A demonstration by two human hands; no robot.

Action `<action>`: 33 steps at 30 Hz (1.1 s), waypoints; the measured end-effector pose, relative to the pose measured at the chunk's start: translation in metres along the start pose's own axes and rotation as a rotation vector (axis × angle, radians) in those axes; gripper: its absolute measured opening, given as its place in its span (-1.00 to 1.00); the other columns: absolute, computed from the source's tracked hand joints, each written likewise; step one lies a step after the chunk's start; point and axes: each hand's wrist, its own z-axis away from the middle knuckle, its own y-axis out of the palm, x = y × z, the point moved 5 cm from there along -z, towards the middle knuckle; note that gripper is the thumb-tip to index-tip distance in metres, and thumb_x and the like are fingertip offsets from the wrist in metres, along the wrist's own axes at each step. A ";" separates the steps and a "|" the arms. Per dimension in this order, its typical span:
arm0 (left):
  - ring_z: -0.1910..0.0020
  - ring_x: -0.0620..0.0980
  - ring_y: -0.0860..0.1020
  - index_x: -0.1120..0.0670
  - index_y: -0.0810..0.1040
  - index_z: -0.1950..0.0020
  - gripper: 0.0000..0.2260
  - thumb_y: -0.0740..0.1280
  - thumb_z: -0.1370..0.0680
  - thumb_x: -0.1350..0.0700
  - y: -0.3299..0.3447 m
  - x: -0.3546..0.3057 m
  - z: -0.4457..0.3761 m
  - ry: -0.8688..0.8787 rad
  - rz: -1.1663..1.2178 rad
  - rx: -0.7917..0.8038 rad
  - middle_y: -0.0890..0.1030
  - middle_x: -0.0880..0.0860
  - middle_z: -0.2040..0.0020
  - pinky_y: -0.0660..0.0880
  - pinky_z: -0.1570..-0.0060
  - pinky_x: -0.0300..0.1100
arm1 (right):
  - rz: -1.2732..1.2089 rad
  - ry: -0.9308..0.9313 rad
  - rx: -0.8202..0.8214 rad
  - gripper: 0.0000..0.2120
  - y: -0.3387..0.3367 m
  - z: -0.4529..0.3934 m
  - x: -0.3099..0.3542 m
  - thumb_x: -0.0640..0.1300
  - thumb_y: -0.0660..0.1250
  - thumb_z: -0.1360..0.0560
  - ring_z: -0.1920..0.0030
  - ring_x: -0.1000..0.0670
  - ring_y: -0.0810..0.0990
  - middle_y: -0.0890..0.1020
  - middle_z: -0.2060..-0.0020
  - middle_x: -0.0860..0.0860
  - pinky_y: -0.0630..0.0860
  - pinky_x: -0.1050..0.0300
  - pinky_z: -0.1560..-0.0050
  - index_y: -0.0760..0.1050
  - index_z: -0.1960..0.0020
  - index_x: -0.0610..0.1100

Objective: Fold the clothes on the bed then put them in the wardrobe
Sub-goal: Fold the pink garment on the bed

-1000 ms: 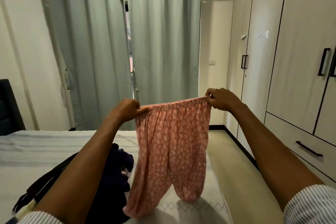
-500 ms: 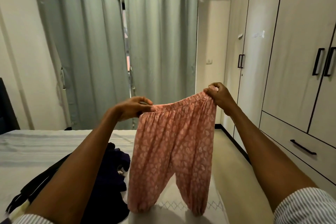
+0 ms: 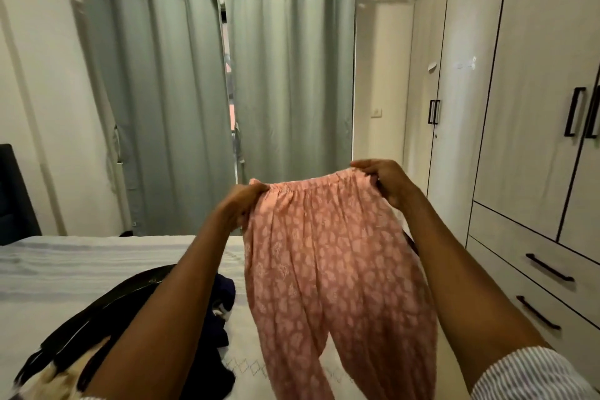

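A pair of pink patterned trousers (image 3: 331, 269) hangs in the air in front of me, waistband up, legs dangling over the bed (image 3: 81, 266). My left hand (image 3: 242, 204) grips the left end of the waistband. At the right end, my right hand (image 3: 386, 183) pinches the elastic a little higher. A heap of dark clothes (image 3: 214, 334) with black straps lies on the bed at the lower left, partly hidden by my left forearm. The white wardrobe (image 3: 526, 127) fills the right wall, its doors closed.
Grey-green curtains (image 3: 220, 101) cover the window straight ahead. Drawers with black handles (image 3: 548, 266) sit under the wardrobe doors. A strip of beige floor runs between bed and wardrobe. A dark headboard (image 3: 13, 198) shows at the far left.
Both hands have drawn closer to me and lower with the trousers, and the garment now hangs nearer and larger. The waistband stays stretched between them.
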 end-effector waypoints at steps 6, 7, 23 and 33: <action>0.53 -0.08 0.35 0.13 0.55 0.27 -0.85 0.32 -0.50 0.20 0.049 0.015 -0.001 0.027 0.130 -0.001 0.47 0.05 0.40 0.19 0.57 -0.33 | 0.373 -0.061 0.083 -0.53 0.051 0.016 -0.018 -0.12 0.40 -0.55 0.09 0.06 0.54 0.57 -0.06 -0.02 0.48 0.22 0.16 0.44 -0.40 -0.28; 0.47 -0.07 0.40 0.12 0.59 0.22 -0.88 0.33 -0.51 0.16 0.059 0.012 0.004 0.039 0.148 0.042 0.50 0.07 0.33 0.25 0.55 -0.32 | 0.412 -0.085 0.150 -0.45 0.061 0.019 -0.019 -0.02 0.43 -0.53 -0.02 0.05 0.55 0.53 -0.15 0.00 0.51 0.21 0.07 0.41 -0.43 -0.24; -0.11 -0.01 0.54 0.03 0.62 -0.05 -0.65 0.50 -0.42 -0.16 0.041 0.030 0.009 0.536 -0.554 0.120 0.58 0.01 -0.10 0.45 -0.09 -0.14 | 0.109 -0.231 0.190 -0.81 0.066 0.037 -0.029 -0.29 0.23 -0.60 0.11 0.08 0.62 0.66 0.15 0.04 0.56 0.28 0.10 0.61 -0.01 -0.11; 0.46 -0.10 0.42 0.20 0.60 0.02 -0.72 0.49 -0.47 0.01 0.025 0.000 0.004 0.275 -0.272 0.197 0.53 -0.01 0.35 0.32 0.52 -0.29 | 0.489 -0.258 0.107 -0.81 0.043 0.018 -0.018 0.00 0.30 -0.62 0.26 0.11 0.62 0.66 0.18 0.02 0.53 0.15 0.24 0.60 -0.15 -0.05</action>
